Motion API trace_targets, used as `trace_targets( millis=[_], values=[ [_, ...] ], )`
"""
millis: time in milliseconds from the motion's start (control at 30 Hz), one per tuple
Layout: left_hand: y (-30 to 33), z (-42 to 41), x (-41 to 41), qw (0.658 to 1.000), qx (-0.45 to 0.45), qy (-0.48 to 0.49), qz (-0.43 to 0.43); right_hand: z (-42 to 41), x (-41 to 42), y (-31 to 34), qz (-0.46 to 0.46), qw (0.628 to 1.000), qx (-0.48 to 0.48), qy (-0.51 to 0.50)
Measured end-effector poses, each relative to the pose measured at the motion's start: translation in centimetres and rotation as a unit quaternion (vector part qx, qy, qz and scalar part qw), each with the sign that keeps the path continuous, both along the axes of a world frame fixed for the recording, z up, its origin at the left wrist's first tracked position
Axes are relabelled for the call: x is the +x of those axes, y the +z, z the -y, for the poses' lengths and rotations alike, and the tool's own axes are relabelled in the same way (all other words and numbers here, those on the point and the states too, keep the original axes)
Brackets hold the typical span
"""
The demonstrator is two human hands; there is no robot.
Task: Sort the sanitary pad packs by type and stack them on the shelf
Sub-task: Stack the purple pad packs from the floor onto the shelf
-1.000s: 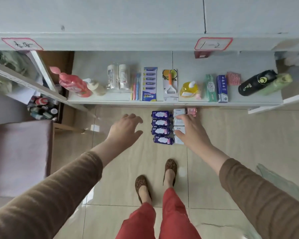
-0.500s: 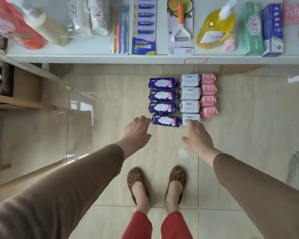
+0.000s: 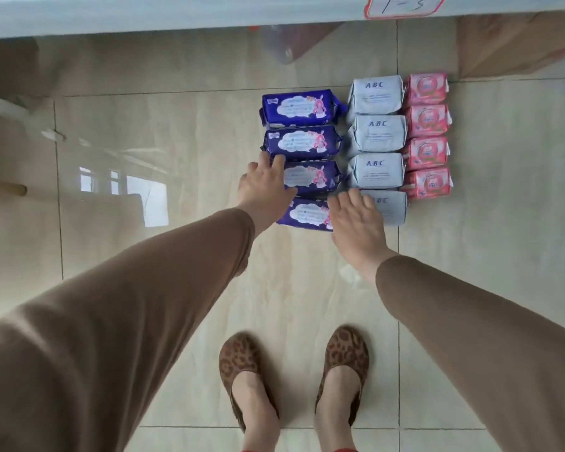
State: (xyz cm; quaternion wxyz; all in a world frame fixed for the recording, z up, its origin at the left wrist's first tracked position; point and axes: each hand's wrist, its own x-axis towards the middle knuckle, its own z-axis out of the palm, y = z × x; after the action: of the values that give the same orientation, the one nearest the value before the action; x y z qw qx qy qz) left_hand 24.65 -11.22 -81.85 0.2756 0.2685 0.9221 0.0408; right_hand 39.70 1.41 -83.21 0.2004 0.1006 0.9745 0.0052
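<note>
Head view: on the floor (image 3: 177,305) lie three columns of four packs, long axes left-right, with grey packs (image 3: 377,133) printed "ABC" in the middle, purple packs (image 3: 302,125) to their left and pink packs (image 3: 427,137) to their right. A tag (image 3: 405,4) beyond the grey packs reads "1-3". Left hand (image 3: 265,187) reaches over the purple column and right hand (image 3: 356,220) over the nearest grey pack, fingers straight, gripping nothing.

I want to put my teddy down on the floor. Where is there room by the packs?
Bare tile lies left of the purple packs, right of the pink packs, and between the packs and the leopard shoes. It is crowded in the three rows, which sit side by side, and where the left hand and right hand reach over the nearest packs.
</note>
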Motion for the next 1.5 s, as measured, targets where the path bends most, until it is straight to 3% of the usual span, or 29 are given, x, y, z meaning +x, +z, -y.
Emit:
trace_targets(
  millis=[200,333,467,567,700,967,1133,1300,1500],
  values=[
    [-1.7,-0.7,0.5,1.000,-0.015,0.007,-0.021,1.7,0.2,-1.4,-0.024,0.999,-0.005,0.039],
    [-0.3,0.9,0.8,0.999,0.029,0.017,-0.012,1.6,1.8,1.0,-0.006,0.997,-0.077,0.018],
    [5.0,4.1,0.5,0.999,0.040,0.020,0.008,0.7,3.9,6.9,0.030,0.978,-0.194,-0.073],
    [12.0,6.4,0.1,0.998,0.056,0.028,0.023,0.0,4.4,13.8,0.033,0.930,-0.323,-0.172],
    [24.3,9.1,-0.6,0.994,0.096,0.039,0.024,-0.3,3.6,26.1,0.004,0.882,-0.411,-0.230],
    [53.1,12.6,-2.6,0.970,0.236,0.045,-0.022,-0.7,0.9,55.1,-0.077,0.804,-0.525,-0.268],
    [68.1,13.0,-5.5,0.946,0.314,0.007,-0.085,-2.1,-1.9,69.2,-0.147,0.776,-0.552,-0.267],
    [77.4,10.5,-10.0,0.931,0.339,-0.039,-0.134,-4.4,-5.8,78.3,-0.199,0.760,-0.573,-0.233],
    [82.8,3.5,-16.4,0.925,0.329,-0.094,-0.165,-9.6,-10.5,81.8,-0.251,0.737,-0.585,-0.226]
  ],
)
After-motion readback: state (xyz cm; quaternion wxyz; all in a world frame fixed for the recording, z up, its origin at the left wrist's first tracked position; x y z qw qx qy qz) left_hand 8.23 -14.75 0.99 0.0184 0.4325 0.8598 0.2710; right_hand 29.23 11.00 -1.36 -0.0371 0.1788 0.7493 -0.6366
